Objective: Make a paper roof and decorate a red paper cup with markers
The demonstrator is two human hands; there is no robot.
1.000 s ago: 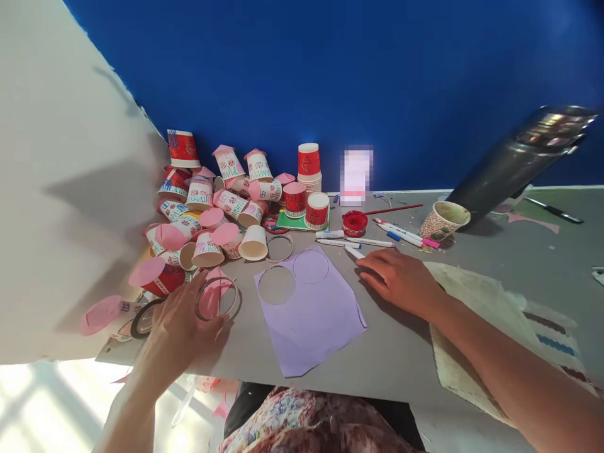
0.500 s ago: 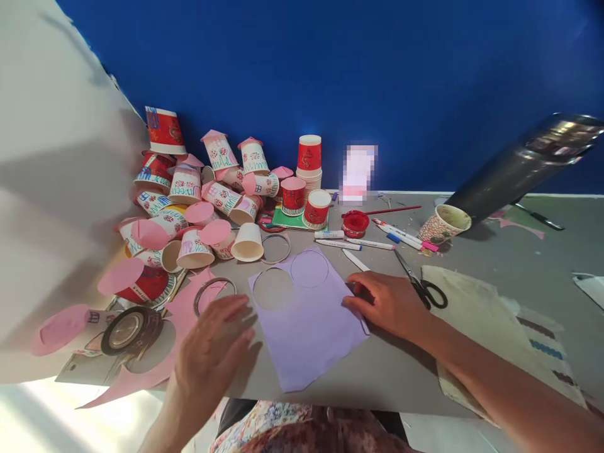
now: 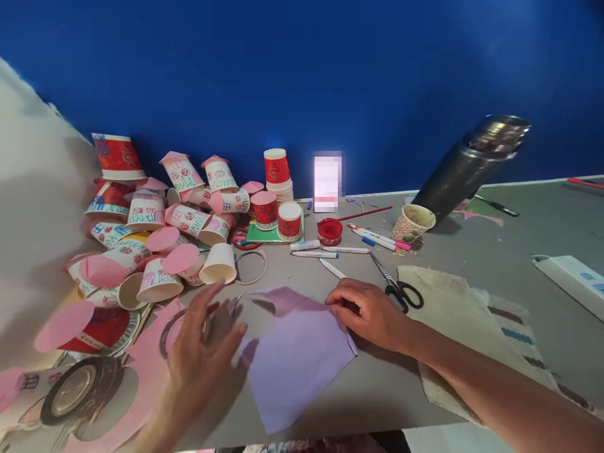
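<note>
A sheet of purple paper [image 3: 292,365] with a round hole near its left corner lies in front of me, its far part lifted and folded over. The thumb and fingers of my right hand [image 3: 365,311] pinch its right edge. My left hand [image 3: 198,355] hovers open at the sheet's left side, fingers apart and holding nothing. Partly hidden behind it is a ring [image 3: 166,333] resting on pink paper [image 3: 141,384] with rounded cut-outs. Black-handled scissors [image 3: 401,292] lie slightly open just beyond my right hand.
Paper cups with pink paper tops [image 3: 146,217] pile up at left. A roll of tape [image 3: 73,393] sits in front of them. Several markers [image 3: 346,250], a red container [image 3: 329,233], a patterned cup [image 3: 414,223] and a dark flask [image 3: 460,173] stand farther back. A cloth [image 3: 443,308] lies right.
My right hand has taken the purple paper's edge and folded its far part over. My left hand has spread its fingers. The view has shifted to the right.
</note>
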